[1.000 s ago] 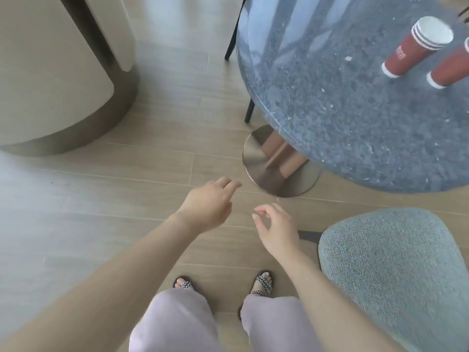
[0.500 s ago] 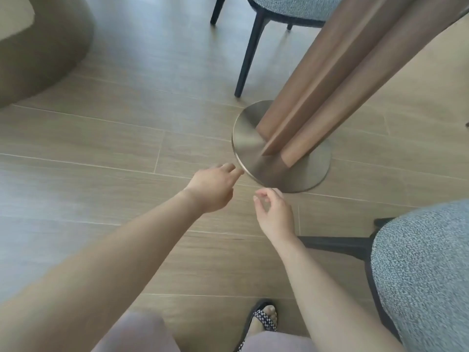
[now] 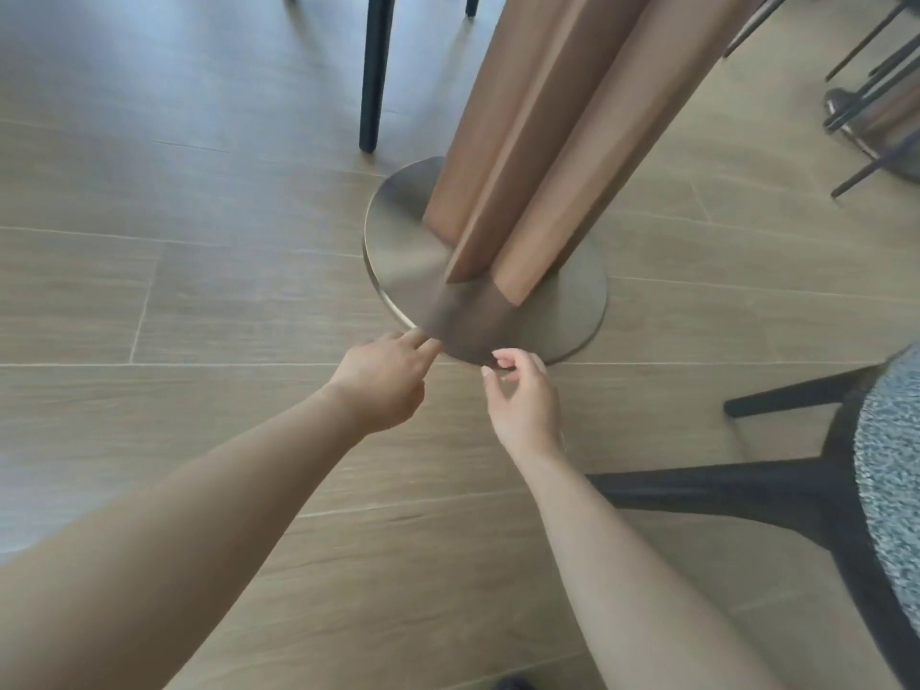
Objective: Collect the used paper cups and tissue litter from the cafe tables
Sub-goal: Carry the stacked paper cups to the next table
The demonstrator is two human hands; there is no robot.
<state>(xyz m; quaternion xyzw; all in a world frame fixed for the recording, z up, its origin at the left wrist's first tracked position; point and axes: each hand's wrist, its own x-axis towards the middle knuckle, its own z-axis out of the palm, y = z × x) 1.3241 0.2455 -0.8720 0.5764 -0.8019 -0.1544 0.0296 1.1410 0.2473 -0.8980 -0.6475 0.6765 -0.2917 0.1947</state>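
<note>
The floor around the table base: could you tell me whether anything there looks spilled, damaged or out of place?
Nothing stands out. The wood-look floor around the round metal base shows no litter, spill or damage, and the wooden pedestal looks sound. Both hands, left hand and right hand, are empty near the base's edge.

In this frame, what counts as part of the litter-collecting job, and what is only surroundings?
Job: left hand and right hand, both empty; no cups or tissue in view.

Surroundings: table pedestal, round metal base, chair with speckled seat, dark chair leg, wood floor.
</note>
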